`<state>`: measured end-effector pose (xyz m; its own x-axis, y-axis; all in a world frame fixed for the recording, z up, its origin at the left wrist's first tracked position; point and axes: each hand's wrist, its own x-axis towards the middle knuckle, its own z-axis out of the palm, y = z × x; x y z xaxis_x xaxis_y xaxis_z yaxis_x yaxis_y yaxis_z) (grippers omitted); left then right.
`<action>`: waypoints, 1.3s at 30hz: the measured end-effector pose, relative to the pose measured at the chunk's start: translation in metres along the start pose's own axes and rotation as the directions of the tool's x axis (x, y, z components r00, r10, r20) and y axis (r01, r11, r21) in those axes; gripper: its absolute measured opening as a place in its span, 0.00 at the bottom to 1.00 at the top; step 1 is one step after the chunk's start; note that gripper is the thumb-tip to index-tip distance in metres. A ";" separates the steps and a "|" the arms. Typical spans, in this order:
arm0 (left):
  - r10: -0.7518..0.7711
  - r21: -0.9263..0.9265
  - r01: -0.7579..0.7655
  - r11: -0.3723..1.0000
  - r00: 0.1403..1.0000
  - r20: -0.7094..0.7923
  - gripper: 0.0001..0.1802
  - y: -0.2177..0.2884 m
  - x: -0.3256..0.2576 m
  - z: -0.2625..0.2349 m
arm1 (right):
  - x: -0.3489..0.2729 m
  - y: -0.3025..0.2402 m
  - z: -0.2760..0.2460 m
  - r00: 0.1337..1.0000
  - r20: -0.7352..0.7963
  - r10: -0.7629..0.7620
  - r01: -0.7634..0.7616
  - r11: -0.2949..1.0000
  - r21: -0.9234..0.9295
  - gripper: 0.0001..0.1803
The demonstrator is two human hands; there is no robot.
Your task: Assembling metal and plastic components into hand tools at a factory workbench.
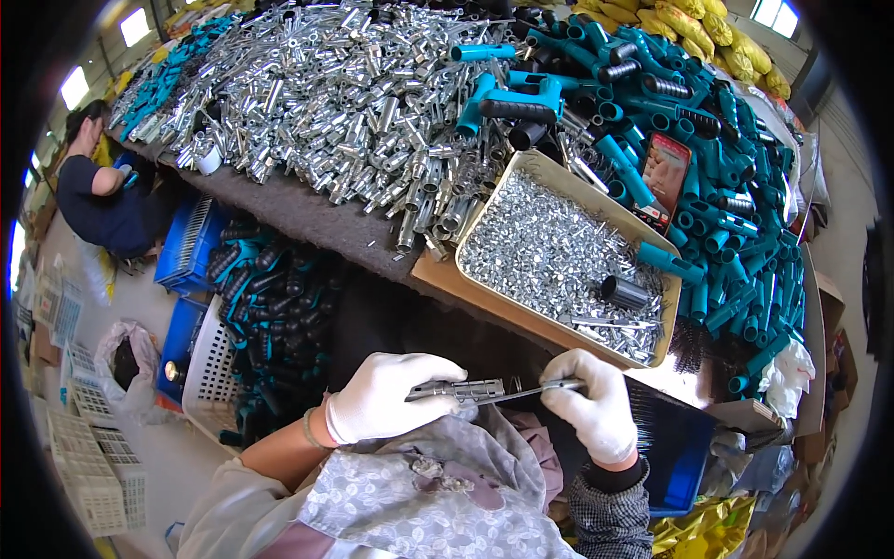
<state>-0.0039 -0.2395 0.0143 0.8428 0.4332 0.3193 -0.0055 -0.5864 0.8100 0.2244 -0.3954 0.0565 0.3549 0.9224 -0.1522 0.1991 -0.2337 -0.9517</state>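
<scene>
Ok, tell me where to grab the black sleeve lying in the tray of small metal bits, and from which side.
Pinch the black sleeve across the middle of its ribbed barrel, coming straight down from above. It lies on its side on top of the small metal bits in the tray, so its round flanks are open. A teal handle sits close on its upper right, so approaching from the near-left looks clearer.

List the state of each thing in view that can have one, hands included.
Left hand: gloved, closed on a metal part.
Right hand: gloved, closed on a thin metal rod.
Metal part: held level, meeting the rod's tip.
Rod: held nearly level between both hands.
Tray: nearly full of small screws.
Black sleeve: lying on its side in the tray.
</scene>
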 end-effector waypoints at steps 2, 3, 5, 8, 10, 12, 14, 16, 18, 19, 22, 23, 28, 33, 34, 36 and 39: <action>-0.008 -0.003 0.008 1.000 1.000 -0.007 0.17 0.000 -0.001 -0.001 | -0.002 -0.003 -0.011 0.995 -0.091 -0.043 0.042 0.999 -0.015 0.07; -0.013 0.009 0.014 1.000 1.000 -0.011 0.17 -0.001 -0.003 -0.003 | -0.005 -0.002 -0.018 0.990 -0.139 -0.008 0.009 1.000 0.007 0.06; -0.025 0.035 0.026 0.999 0.999 -0.022 0.16 -0.003 -0.005 -0.007 | -0.010 -0.003 -0.029 0.978 -0.204 0.042 -0.037 0.999 0.024 0.06; 0.054 0.046 -0.055 0.997 0.998 0.008 0.14 -0.004 -0.003 -0.009 | -0.014 0.004 -0.031 0.985 -0.166 0.046 -0.052 0.998 -0.029 0.07; 0.056 0.030 -0.056 0.998 0.998 0.019 0.13 -0.003 -0.001 -0.006 | -0.014 -0.001 -0.025 0.990 -0.141 0.031 -0.038 0.998 -0.044 0.07; 0.057 0.018 -0.057 0.998 0.998 0.027 0.12 -0.003 0.000 -0.003 | -0.012 0.004 -0.022 0.988 -0.142 0.056 -0.059 0.998 -0.017 0.08; 0.041 -0.041 -0.040 0.998 0.998 0.037 0.13 -0.002 0.001 -0.001 | -0.009 0.002 -0.015 0.996 -0.079 -0.029 0.025 0.999 -0.047 0.08; 0.035 -0.054 -0.032 0.998 0.998 0.053 0.15 -0.001 0.002 0.000 | -0.007 0.001 -0.007 1.000 -0.030 -0.009 0.008 0.999 -0.033 0.08; 0.028 -0.067 -0.023 0.997 0.997 0.068 0.16 0.002 0.003 0.000 | -0.005 0.001 0.002 1.000 0.024 0.003 -0.002 0.999 -0.035 0.08; 0.024 -0.055 -0.020 0.998 0.997 0.073 0.16 0.003 0.004 -0.001 | -0.004 0.006 0.008 0.999 0.028 -0.028 0.029 0.999 -0.037 0.09; 0.029 -0.075 -0.023 0.997 0.997 0.078 0.17 -0.001 0.004 -0.001 | -0.007 0.007 0.008 0.998 0.042 -0.040 0.043 0.998 -0.055 0.11; 0.026 -0.098 -0.018 0.995 0.997 0.074 0.17 -0.002 0.002 -0.002 | -0.007 0.009 0.008 0.996 0.066 -0.056 0.061 0.996 -0.069 0.11; 0.051 -0.037 -0.048 0.998 0.993 0.110 0.16 0.002 0.006 -0.002 | -0.005 0.001 0.002 0.996 0.056 -0.068 0.076 0.987 -0.143 0.11; 0.080 -0.065 -0.075 0.995 0.994 0.070 0.16 0.000 0.008 0.003 | -0.005 0.002 0.009 0.993 0.111 -0.049 0.062 0.991 -0.116 0.11; 0.074 -0.061 -0.069 0.996 0.995 0.074 0.16 -0.001 0.008 0.003 | -0.006 0.003 0.011 0.994 0.103 -0.047 0.054 0.997 -0.061 0.11; 0.075 -0.062 -0.070 0.996 0.994 0.082 0.16 -0.003 0.008 0.003 | -0.009 0.002 0.019 0.988 0.103 -0.116 0.132 0.979 -0.156 0.11; 0.026 -0.238 0.013 0.971 0.987 0.162 0.16 -0.011 0.005 0.003 | -0.011 0.011 0.029 0.958 0.085 -0.274 0.287 0.924 -0.252 0.14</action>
<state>0.0019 -0.2331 0.0049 0.9183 0.3015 0.2566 -0.1223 -0.4004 0.9081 0.1965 -0.3989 0.0397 0.2073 0.9739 0.0926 0.5164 -0.0286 -0.8559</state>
